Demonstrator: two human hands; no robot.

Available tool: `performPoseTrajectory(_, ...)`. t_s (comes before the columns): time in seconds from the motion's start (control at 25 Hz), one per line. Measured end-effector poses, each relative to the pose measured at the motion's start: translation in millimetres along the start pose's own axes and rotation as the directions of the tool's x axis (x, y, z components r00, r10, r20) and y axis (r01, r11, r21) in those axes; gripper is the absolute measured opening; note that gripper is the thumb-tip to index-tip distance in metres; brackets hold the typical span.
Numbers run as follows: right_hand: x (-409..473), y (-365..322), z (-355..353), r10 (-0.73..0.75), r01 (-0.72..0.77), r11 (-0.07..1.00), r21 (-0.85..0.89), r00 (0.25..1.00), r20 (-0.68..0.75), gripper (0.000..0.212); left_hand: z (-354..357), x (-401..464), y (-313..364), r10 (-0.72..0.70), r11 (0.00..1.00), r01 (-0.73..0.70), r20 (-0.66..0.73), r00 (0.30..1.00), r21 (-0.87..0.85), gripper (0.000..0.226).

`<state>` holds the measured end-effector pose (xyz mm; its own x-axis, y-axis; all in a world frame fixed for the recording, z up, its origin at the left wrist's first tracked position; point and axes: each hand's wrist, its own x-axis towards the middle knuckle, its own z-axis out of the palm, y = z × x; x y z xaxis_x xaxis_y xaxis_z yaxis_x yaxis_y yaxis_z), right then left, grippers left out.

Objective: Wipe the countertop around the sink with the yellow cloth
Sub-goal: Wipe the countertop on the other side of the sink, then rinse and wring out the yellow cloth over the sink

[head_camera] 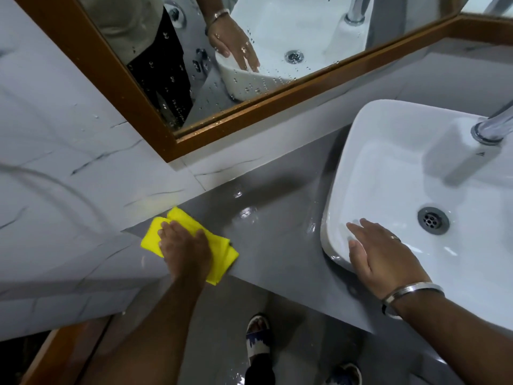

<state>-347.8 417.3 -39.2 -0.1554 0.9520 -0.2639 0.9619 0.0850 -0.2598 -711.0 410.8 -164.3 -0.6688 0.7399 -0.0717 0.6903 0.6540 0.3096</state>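
A folded yellow cloth [222, 252] lies on the wet grey countertop [266, 237], at its far left end by the marble wall. My left hand [184, 245] presses flat on top of the cloth, fingers spread over it. The white sink [388, 168] sits on the counter to the right. My right hand [380, 254] rests palm down on the sink's near left rim, fingers apart, holding nothing. It wears a ring and a metal bangle at the wrist.
A wood-framed mirror [249, 107] hangs above the counter, spotted with water drops. A chrome tap [488, 129] stands at the sink's back right, and the drain [433, 219] is in the basin. The marble wall [69, 162] bounds the counter's left end. My sandalled feet [258, 340] stand below the counter edge.
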Motion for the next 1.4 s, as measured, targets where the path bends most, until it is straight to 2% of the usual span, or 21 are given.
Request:
performPoseTrajectory(0.08,1,1,0,-0.003,0.003,1.000,0.001,1.000,-0.009,0.070,13,-57,51,0.151,0.988,-0.152,0.022,0.988,0.037,0.071)
performPoseTrajectory(0.2,0,3,2,0.010,-0.010,1.000,0.004,1.000,-0.007,0.070,36,-147,115,0.533,0.843,-0.538,0.190,0.824,-0.034,0.072)
performPoseTrajectory(0.24,0,4,2,0.014,-0.014,1.000,0.008,1.000,-0.008,0.070,40,-153,120,0.591,0.798,-0.602,0.232,0.772,-0.029,0.071)
performPoseTrajectory(0.28,-1,4,1,0.013,-0.013,1.000,0.012,1.000,-0.010,0.070,42,-143,116,0.608,0.787,-0.617,0.207,0.767,-0.023,0.070)
performPoseTrajectory(0.36,0,1,-1,0.006,-0.006,1.000,0.016,1.000,-0.019,0.070,42,-92,90,0.459,0.886,-0.464,0.124,0.880,0.012,0.069)
performPoseTrajectory(0.44,-3,-1,-3,0.011,-0.010,1.000,0.016,0.999,-0.033,0.070,25,-38,66,0.103,0.995,-0.102,0.081,0.991,-0.015,0.071)
performPoseTrajectory(0.48,-3,-1,-3,0.011,-0.010,1.000,0.015,0.999,-0.040,0.070,18,-25,59,-0.042,0.998,0.046,0.083,0.996,-0.040,0.073)
performPoseTrajectory(0.56,-4,-2,-7,0.009,-0.009,1.000,0.016,0.999,-0.037,0.071,10,-40,75,-0.179,0.977,0.190,0.112,0.977,-0.093,0.078)
performPoseTrajectory(0.64,-4,-3,-7,0.001,0.000,0.999,0.035,1.000,-0.024,0.072,8,-89,118,-0.214,0.962,0.249,0.251,0.944,-0.116,0.084)
performPoseTrajectory(0.72,-6,-4,-7,-0.010,0.012,0.999,0.051,0.999,-0.038,0.071,6,-139,139,-0.120,0.953,0.225,0.427,0.896,-0.204,0.086)
performPoseTrajectory(0.8,-11,-5,-14,-0.015,0.020,0.999,0.039,0.991,-0.130,0.062,-3,-153,138,-0.086,0.966,0.201,0.530,0.844,-0.163,0.083)
performPoseTrajectory(0.84,-17,-8,-17,-0.056,0.061,0.998,0.019,0.974,-0.219,0.055,-10,-146,128,0.012,0.986,0.082,0.556,0.831,-0.144,0.080)
performPoseTrajectory(0.88,-23,-15,-18,-0.141,0.148,0.989,-0.001,0.939,-0.312,0.049,-19,-138,105,0.208,0.976,-0.139,0.515,0.831,-0.169,0.077)
performPoseTrajectory(0.92,-30,-29,-12,-0.247,0.262,0.965,-0.009,0.897,-0.367,0.046,-28,-126,79,0.458,0.888,-0.420,0.442,0.771,-0.188,0.076)
performPoseTrajectory(1.0,-42,-62,23,-0.453,0.456,0.888,-0.064,0.841,-0.297,0.054,-39,-89,32,0.832,0.493,-0.860,0.360,0.422,-0.133,0.077)
performPoseTrajectory(1.04,-44,-80,45,-0.465,0.454,0.885,-0.103,0.868,-0.174,0.068,-41,-68,18,0.890,0.320,-0.942,0.374,0.261,-0.105,0.072)
performPoseTrajectory(1.08,-41,-94,63,-0.377,0.372,0.921,-0.115,0.926,-0.024,0.089,-43,-49,11,0.914,0.206,-0.973,0.374,0.155,-0.100,0.060)
performPoseTrajectory(1.16,-20,-106,84,-0.034,0.059,0.988,-0.142,0.985,0.170,0.124,-43,-20,14,0.944,0.057,-0.992,0.329,0.015,-0.117,0.031)
performPoseTrajectory(1.24,2,-109,88,0.143,-0.089,0.967,-0.240,0.965,0.218,0.124,-40,-2,24,0.933,-0.032,-0.988,0.349,-0.083,-0.150,0.020)
performPoseTrajectory(1.32,13,-113,85,0.122,-0.050,0.952,-0.303,0.967,0.222,0.085,-38,8,29,0.903,-0.024,-0.979,0.416,-0.107,-0.202,0.014)
performPoseTrajectory(1.4,14,-116,79,0.102,-0.038,0.972,-0.234,0.957,0.271,0.048,-40,12,27,0.896,0.011,-0.974,0.434,-0.091,-0.227,0.014)
